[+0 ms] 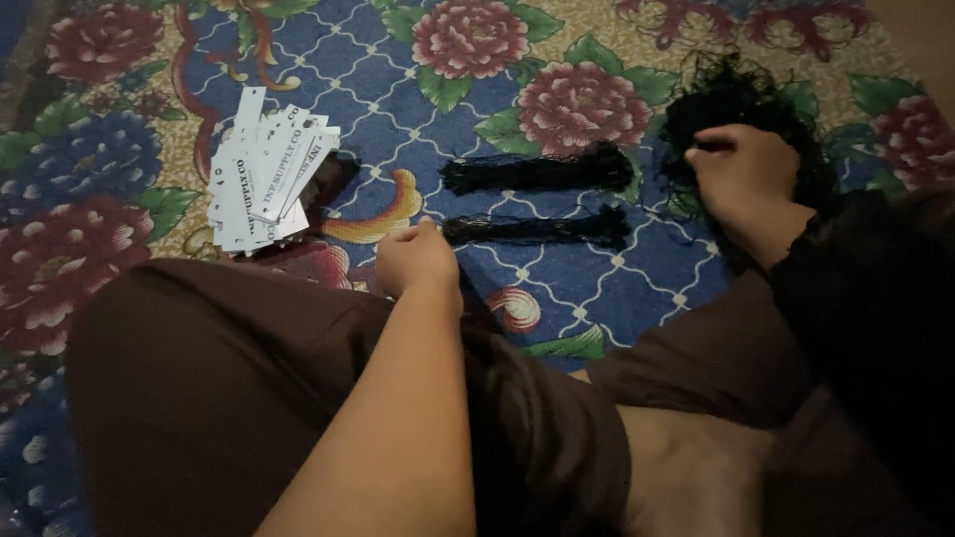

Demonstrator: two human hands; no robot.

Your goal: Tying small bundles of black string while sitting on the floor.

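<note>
My left hand [418, 259] rests on the floral carpet [328, 60], fingers curled, its fingertips at the left end of the nearer black thread bundle [537, 229]. Whether it grips the strands I cannot tell. A second black thread bundle [542, 172] lies parallel just behind it. My right hand [741, 174] reaches into a loose heap of black thread [736, 94] at the upper right, fingers closed among the strands. A fanned pile of white paper tags [264, 179] with punched holes lies to the left of my left hand.
I sit cross-legged in brown trousers [229, 398]; my knees fill the lower frame and a bare foot [686, 477] shows at the bottom right. A dark sleeve [875, 298] covers my right forearm. The lighting is dim.
</note>
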